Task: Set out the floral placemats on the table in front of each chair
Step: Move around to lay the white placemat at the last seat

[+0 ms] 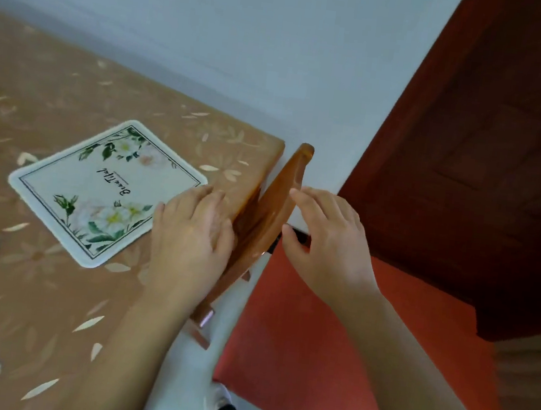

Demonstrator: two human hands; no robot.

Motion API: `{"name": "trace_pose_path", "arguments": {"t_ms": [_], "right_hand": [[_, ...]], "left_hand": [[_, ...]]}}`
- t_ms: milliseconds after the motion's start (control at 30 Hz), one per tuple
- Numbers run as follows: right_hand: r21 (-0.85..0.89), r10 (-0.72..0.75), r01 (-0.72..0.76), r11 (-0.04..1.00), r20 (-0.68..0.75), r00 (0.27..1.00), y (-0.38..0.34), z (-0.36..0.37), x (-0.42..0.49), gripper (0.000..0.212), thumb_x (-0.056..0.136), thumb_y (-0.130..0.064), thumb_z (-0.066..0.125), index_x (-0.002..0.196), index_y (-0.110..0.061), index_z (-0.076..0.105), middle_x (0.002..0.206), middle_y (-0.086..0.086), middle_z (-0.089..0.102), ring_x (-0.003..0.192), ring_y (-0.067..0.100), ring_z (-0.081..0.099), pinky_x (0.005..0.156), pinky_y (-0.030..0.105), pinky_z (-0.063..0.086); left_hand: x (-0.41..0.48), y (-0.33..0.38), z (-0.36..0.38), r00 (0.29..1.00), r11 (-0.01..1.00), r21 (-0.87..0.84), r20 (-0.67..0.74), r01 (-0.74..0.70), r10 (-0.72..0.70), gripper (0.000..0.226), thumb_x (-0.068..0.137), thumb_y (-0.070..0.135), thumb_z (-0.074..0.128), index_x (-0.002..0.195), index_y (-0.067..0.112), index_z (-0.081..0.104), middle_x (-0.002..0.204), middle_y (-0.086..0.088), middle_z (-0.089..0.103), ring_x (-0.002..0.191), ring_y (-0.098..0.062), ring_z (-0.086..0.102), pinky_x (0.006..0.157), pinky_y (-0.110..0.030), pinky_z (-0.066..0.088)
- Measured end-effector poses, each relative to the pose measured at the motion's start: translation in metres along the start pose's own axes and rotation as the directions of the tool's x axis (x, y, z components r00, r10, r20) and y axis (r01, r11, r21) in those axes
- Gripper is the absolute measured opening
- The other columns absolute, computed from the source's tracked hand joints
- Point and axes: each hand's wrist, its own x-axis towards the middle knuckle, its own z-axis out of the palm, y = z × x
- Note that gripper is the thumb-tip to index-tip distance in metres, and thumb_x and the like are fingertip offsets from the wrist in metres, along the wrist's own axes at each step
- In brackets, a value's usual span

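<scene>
Our left hand (190, 232) lay flat, fingers straight, on the table (28, 304) at the corner of the floral placemat (107, 191). Our right hand (322, 242), loosely spread, was just beside the chair back (279, 206).

Worktop (29, 294) surface is shining glossy & smooth, looking like plastic sheet w/ leaf print. Floral placemat (107, 191) is lying matt, cloth-like, soft white edge. Chair back (276, 205) is gleaming as varnished wood; door (489, 163) is showing dark wood panels; wall (249, 32) is staying smooth, matt.
</scene>
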Motion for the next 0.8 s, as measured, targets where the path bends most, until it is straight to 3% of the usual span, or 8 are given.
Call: {"name": "trace_pose_path", "arguments": {"t_ms": [200, 367, 600, 800], "right_hand": [[0.087, -0.157, 0.152, 0.985, 0.061, 0.986, -0.005, 0.033, 0.06, 0.038, 0.078, -0.017, 0.065, 0.114, -0.008, 0.057, 0.115, 0.012, 0.063, 0.106, 0.033, 0.057, 0.092, 0.049, 0.046], [0.158, -0.36, 0.336, 0.928, 0.154, 0.92, -0.015, 0.072, 0.117, 0.036, 0.081, -0.019, 0.061, 0.115, -0.007, 0.057, 0.115, 0.013, 0.062, 0.106, 0.032, 0.057, 0.093, 0.047, 0.046], [0.292, -0.626, 0.558, 0.777, 0.265, 0.733, -0.016, 0.134, 0.192, 0.039, 0.08, -0.021, 0.062, 0.117, -0.008, 0.056, 0.116, 0.013, 0.061, 0.107, 0.033, 0.055, 0.091, 0.044, 0.043], [0.396, -0.795, 0.69, 0.606, 0.329, 0.51, -0.009, 0.191, 0.237, 0.038, 0.077, -0.019, 0.066, 0.112, -0.006, 0.058, 0.109, 0.014, 0.064, 0.101, 0.032, 0.059, 0.087, 0.044, 0.046]], "left_hand": [[0.015, -0.031, 0.004, 0.988, 0.986, 0.067, -0.032, 0.15, -0.148, 0.041, 0.078, 0.02, 0.049, 0.117, 0.005, 0.056, 0.121, -0.018, 0.059, 0.113, -0.037, 0.051, 0.097, -0.057, 0.037], [0.029, -0.062, 0.016, 0.94, 0.947, 0.046, -0.143, 0.318, -0.309, 0.037, 0.08, 0.01, 0.055, 0.117, 0.003, 0.055, 0.12, -0.019, 0.059, 0.112, -0.036, 0.052, 0.099, -0.05, 0.039], [0.062, -0.091, 0.044, 0.831, 0.867, 0.049, -0.317, 0.495, -0.457, 0.034, 0.08, 0.012, 0.055, 0.112, 0.002, 0.057, 0.118, -0.018, 0.061, 0.111, -0.036, 0.055, 0.097, -0.048, 0.041], [0.079, -0.122, 0.076, 0.663, 0.704, -0.038, -0.305, 0.709, -0.684, 0.034, 0.079, 0.004, 0.062, 0.113, 0.001, 0.057, 0.121, -0.018, 0.059, 0.115, -0.034, 0.051, 0.101, -0.046, 0.039]]}}
